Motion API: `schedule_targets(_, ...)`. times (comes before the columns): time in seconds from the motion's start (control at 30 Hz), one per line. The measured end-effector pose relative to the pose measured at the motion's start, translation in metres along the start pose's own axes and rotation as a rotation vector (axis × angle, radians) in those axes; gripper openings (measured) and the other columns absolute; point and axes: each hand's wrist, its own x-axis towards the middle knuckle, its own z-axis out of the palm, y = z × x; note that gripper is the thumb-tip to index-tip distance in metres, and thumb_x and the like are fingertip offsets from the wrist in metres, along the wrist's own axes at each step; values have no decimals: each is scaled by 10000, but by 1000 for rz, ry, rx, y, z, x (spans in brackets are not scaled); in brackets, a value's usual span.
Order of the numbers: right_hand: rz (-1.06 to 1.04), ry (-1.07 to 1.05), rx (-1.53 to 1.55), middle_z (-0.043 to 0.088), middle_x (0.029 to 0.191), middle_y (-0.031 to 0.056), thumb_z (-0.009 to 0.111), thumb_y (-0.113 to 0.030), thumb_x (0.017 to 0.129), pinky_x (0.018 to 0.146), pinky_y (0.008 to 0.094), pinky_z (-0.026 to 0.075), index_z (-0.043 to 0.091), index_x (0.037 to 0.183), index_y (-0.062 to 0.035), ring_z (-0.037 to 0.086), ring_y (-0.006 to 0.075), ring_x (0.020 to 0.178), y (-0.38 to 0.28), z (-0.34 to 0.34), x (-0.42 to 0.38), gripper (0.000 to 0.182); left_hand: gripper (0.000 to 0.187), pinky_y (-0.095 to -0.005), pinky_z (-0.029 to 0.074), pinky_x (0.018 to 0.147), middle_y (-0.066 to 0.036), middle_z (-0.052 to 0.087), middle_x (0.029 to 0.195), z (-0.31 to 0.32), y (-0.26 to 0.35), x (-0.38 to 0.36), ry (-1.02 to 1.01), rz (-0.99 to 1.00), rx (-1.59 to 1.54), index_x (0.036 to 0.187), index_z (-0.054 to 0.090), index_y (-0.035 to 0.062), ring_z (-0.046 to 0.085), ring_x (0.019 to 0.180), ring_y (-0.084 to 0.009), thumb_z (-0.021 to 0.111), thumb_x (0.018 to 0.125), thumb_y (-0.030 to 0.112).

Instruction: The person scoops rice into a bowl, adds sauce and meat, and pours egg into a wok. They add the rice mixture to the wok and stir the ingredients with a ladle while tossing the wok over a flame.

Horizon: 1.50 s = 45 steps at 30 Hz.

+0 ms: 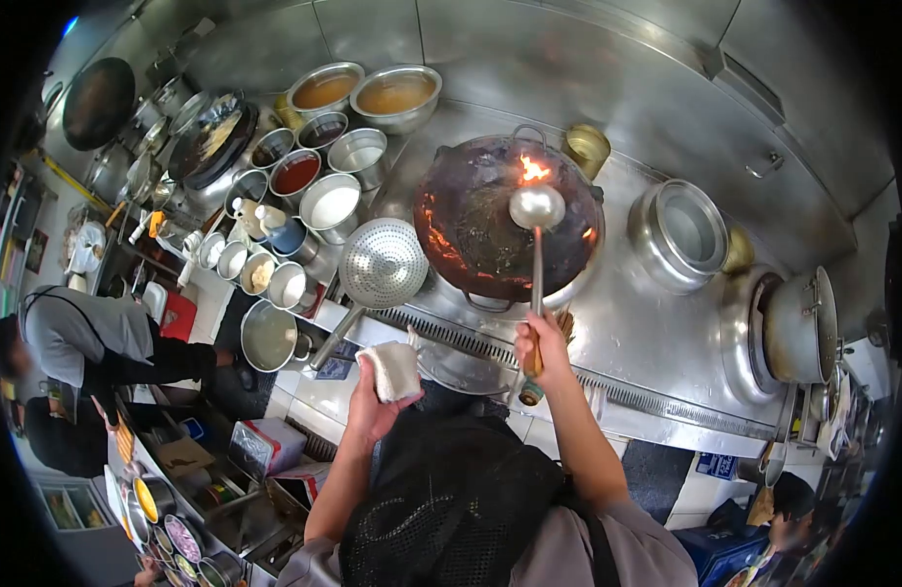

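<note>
Black mesh fabric [451, 499] fills the nearest part of the view, and just beyond it the left hand [378, 406] grips a folded white cloth [392, 370] before the front edge of the steel bench [617, 328]. The right hand [547, 352] is closed around the wooden end of a ladle [537, 208], whose shaft crosses that front edge toward a dark wok [461, 171]. Its round metal bowl sits over the wok's interior; whether the two touch, I cannot tell. Left of the wok, a perforated strainer [383, 262] has its handle jutting past the front edge. Flames [534, 170] rise beside the ladle's bowl, and orange glows along the wok's left side. Toward the bench's left end crowd metal containers, among them one of red sauce [296, 176] and one of something white [334, 207]. To the wok's right stands a wide metal pot [652, 235]; a taller pot [803, 342] sits near the right end. Toward the back edge are a brass-coloured can [588, 150], right of the wok, and, farther left, two wide bowls [412, 122] of amber liquid.
</note>
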Motion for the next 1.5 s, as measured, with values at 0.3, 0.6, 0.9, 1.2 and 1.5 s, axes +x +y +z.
schedule_targets(0.3, 476, -85, 172, 530, 750, 2, 570, -190, 958, 402, 243, 387, 475, 985, -115, 451, 67, 484, -51, 17, -54, 124, 638, -566, 486, 939, -110, 532, 1341, 15, -17, 31, 21, -108, 0, 1403, 424, 131, 545, 1197, -314, 269, 999, 600)
schedule_targets(0.6, 40, -41, 3, 520, 748, 22, 585, -178, 956, 410, 272, 406, 433, 1085, -144, 474, 97, 492, -12, -3, -4, 203, 624, -610, 450, 971, -120, 466, 1395, 49, -35, 108, 78, -189, 4, 1428, 365, 128, 482, 1257, -340, 252, 1008, 576)
schedule_targets(0.9, 426, -152, 190, 516, 756, 24, 520, -168, 987, 421, 228, 410, 472, 1043, -114, 459, 60, 500, -58, 5, -58, 91, 520, -638, 446, 966, -121, 459, 1351, 102, -69, 174, 130, -254, 42, 1380, 368, 101, 485, 1215, -347, 358, 1025, 481)
schedule_targets(1.2, 89, -107, -63, 522, 780, 15, 565, -186, 967, 416, 241, 417, 430, 1174, -159, 479, 77, 507, -30, -18, 2, 249, 382, -534, 498, 916, -73, 513, 1235, 99, -58, 177, 171, -193, 180, 1298, 459, 110, 517, 1106, -265, 476, 1018, 369)
schedule_targets(1.5, 490, -156, 257, 510, 739, 11, 521, -202, 993, 417, 210, 370, 484, 1010, -134, 457, 76, 491, -68, 1, -63, 79, 308, -534, 500, 925, -80, 523, 1179, 103, -56, 185, 205, -251, 115, 1262, 477, 106, 525, 1070, -253, 533, 988, 234)
